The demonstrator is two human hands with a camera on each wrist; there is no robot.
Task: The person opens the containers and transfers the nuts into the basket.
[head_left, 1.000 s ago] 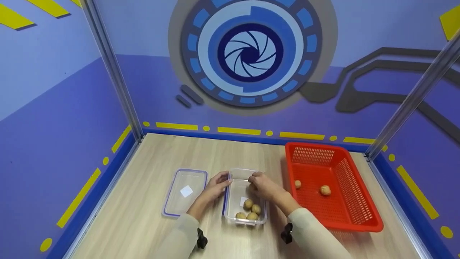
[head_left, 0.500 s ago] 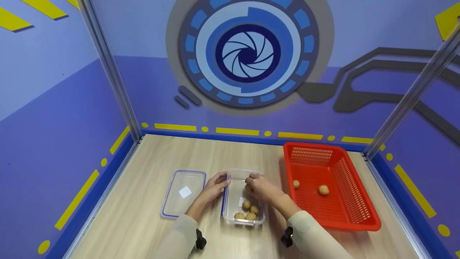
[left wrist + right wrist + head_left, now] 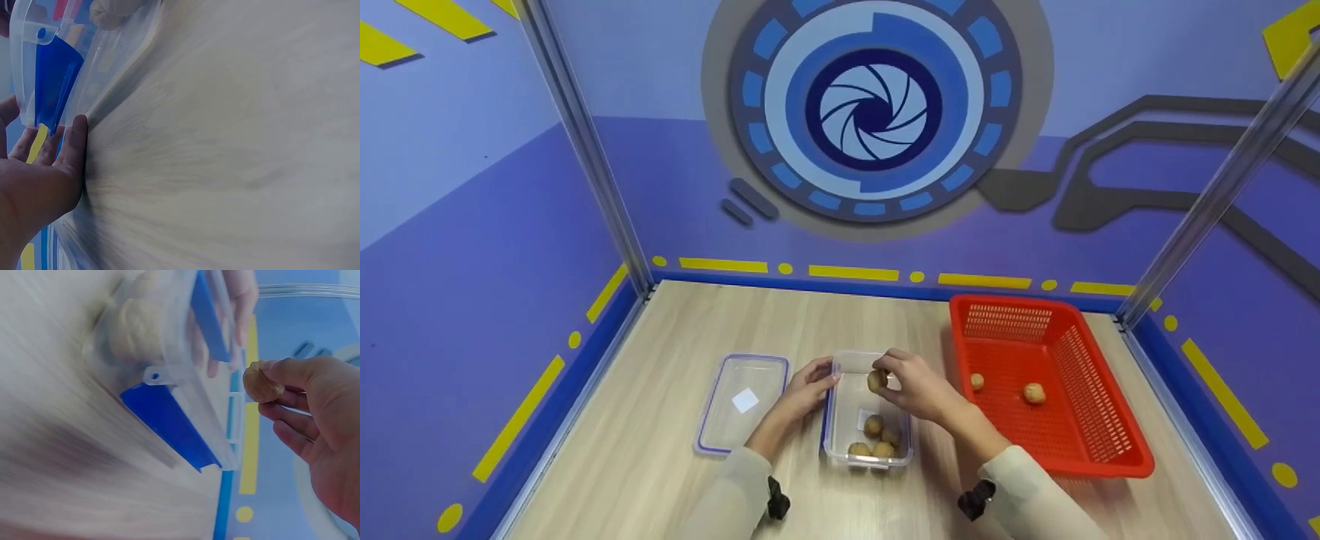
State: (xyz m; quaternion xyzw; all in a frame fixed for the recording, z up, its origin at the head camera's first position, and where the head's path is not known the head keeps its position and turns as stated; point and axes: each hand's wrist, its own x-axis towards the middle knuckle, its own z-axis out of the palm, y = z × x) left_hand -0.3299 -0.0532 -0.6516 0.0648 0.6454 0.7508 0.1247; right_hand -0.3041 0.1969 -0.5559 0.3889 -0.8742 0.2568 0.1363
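Observation:
A clear plastic food container (image 3: 846,405) with blue side flaps stands uncovered on the table, several walnuts (image 3: 873,427) gathered at its near end. Above its far part, my right hand (image 3: 919,386) pinches another walnut (image 3: 262,384) between thumb and fingers; the right wrist view shows this walnut apart from the container. My left hand (image 3: 808,388) holds the container's far left corner, thumb at the rim and fingers (image 3: 75,146) against the outside. Its lid (image 3: 727,420), blue-edged with a white square label, lies flat to the left.
On the right stands a red perforated basket (image 3: 1110,470) with two walnuts (image 3: 1033,393) inside. Printed blue-purple panels (image 3: 705,195) and metal posts (image 3: 592,150) border the wooden tabletop (image 3: 682,322) at the back and sides.
My right hand has risen from inside the container, bringing the walnut in its fingers into sight. The left hand keeps its hold on the corner. The head view has shifted slightly.

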